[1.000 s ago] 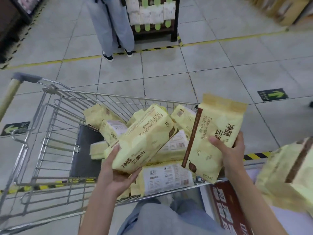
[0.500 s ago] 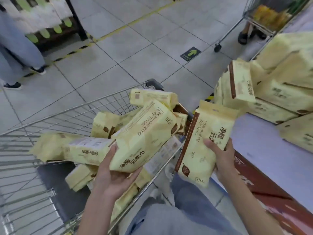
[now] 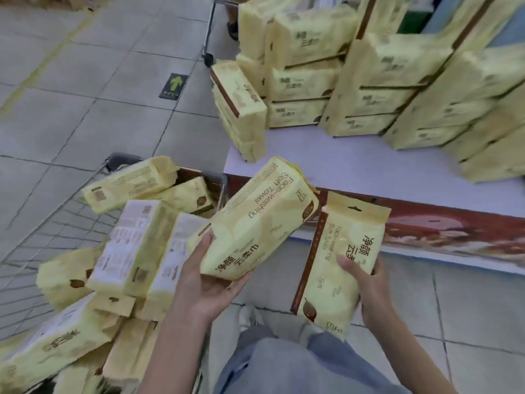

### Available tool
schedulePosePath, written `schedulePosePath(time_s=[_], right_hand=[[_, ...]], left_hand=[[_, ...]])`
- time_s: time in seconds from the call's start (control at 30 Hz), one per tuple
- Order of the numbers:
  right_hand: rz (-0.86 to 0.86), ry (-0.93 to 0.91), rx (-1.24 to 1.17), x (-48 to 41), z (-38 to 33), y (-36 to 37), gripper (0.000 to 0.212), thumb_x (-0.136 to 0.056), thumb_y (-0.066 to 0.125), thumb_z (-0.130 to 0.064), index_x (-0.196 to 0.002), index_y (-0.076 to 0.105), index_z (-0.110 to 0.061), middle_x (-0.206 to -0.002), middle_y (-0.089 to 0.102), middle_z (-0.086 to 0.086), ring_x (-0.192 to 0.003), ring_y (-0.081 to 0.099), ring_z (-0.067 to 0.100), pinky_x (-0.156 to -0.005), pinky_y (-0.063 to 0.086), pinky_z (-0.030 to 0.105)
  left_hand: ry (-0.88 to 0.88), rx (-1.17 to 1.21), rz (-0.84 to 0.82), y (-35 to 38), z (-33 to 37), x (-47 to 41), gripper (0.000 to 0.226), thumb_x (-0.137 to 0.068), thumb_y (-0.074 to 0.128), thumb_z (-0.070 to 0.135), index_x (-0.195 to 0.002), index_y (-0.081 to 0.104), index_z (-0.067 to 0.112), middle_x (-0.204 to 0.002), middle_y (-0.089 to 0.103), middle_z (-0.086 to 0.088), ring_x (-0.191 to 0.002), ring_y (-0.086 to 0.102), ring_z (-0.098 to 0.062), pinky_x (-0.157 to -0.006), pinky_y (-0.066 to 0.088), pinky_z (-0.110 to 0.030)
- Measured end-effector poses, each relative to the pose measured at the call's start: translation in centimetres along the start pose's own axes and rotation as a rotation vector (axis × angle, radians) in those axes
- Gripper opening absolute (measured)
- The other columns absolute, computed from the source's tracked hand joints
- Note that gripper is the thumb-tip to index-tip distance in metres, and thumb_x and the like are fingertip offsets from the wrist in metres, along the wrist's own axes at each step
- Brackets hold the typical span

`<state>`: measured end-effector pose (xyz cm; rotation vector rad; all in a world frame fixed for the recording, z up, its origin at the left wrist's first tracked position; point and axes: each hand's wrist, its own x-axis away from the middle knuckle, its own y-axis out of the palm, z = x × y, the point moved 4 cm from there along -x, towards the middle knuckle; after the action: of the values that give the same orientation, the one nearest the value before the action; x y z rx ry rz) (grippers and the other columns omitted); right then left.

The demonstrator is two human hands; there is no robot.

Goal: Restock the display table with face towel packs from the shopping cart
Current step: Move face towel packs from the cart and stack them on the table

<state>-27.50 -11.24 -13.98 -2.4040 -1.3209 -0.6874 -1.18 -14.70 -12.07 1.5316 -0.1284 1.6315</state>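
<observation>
While turning from the cart (image 3: pixel 122 160) at lower left, brought the table (image 3: pixel 355 166) into upper right. Gripped left pack (image 3: pixel 255 220) in left hand (image 3: pixel 207 285) and right pack (image 3: pixel 338 260) in right hand (image 3: pixel 366 282), mid-frame, just short of the table edge. Seemed ready to place both.

I am standing in a shop, a supermarket aisle by the look of it. A wire shopping cart (image 3: pixel 71 231) sits beside a low display table (image 3: pixel 355 172) stacked with identical face towel packs (image 3: pixel 377 89) (same print on all). The tiled floor (image 3: pixel 85 123) carries a green arrow sticker (image 3: pixel 174 86) and a yellow line (image 3: pixel 42 66), and another cart's wheel (image 3: pixel 208 58) shows beyond.
</observation>
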Motion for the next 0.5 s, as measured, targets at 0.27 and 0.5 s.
schedulePosePath(time_s=[0.27,0.5], right_hand=[[0.221,0.000,-0.174,3.2,3.1,-12.5,0.075,-0.053,0.087,-0.019,-0.119,0.051,-0.013,-0.106,0.069,0.006,-0.090,0.069,0.025,-0.068,0.055,0.039],[0.362,0.039,-0.335,6.5,6.6,-23.0,0.062,-0.060,0.078,-0.015,-0.116,0.051,-0.012,-0.104,0.068,0.008,-0.090,0.067,0.027,-0.070,0.053,0.039]], left_hand=[[-0.160,-0.276,-0.069,6.2,-9.4,-0.5,0.065,-0.061,0.075,0.041,-0.120,0.062,0.018,-0.118,0.065,-0.016,-0.109,0.059,-0.036,-0.076,0.052,-0.047],[-0.213,-0.413,-0.095,8.7,-20.0,0.7,0.068,-0.063,0.074,0.045,-0.125,0.059,0.021,-0.118,0.066,-0.014,-0.108,0.060,-0.035,-0.074,0.053,-0.046]])
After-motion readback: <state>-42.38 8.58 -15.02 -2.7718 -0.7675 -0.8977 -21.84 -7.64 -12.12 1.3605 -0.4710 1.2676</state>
